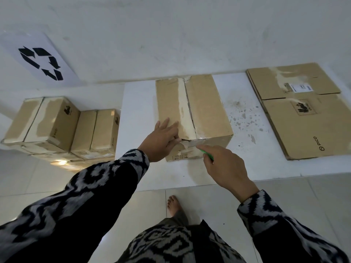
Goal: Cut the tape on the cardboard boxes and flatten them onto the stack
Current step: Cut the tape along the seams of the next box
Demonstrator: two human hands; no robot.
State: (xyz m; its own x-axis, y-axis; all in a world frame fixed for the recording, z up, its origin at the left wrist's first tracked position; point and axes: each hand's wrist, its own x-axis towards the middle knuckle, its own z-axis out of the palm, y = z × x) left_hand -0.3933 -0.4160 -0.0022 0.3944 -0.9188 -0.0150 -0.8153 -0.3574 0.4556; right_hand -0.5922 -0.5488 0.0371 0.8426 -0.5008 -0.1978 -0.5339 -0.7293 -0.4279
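A recycling-symbol sheet (40,61) hangs on the white wall (171,35) above the tiled floor (150,205).

A brown cardboard box (191,114) stands closed on a white tabletop (243,130), pale tape (185,109) down its top seam partly split, with more taped boxes (60,128) stacked at left and flattened cardboard (300,109) lying flat at right.

"PICO" on the flattened box (307,118); black recycling symbol on the white wall sheet (40,57).
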